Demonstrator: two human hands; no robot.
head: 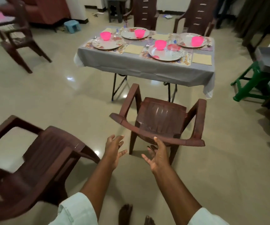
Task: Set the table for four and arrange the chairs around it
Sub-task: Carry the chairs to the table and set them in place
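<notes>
A brown plastic armchair [161, 116] stands on the floor just short of the table [147, 69], its back toward me. My left hand [114, 151] and my right hand [157, 155] are both open, fingers spread, just behind the chair's top rail; the right thumb is at the rail. The table has a grey cloth and is laid with floral plates [166, 53], pink bowls [160, 44], placemats, napkins, glasses and cutlery. Two brown chairs [144, 12] stand at its far side. Another brown chair [38, 163] is close at my lower left.
A further brown chair [16, 38] stands at the far left. A green stool [257, 82] with a grey tray sits at the right. A small blue stool [72, 25] and a dark stool [116, 10] are beyond the table. My bare feet [126, 215] show below.
</notes>
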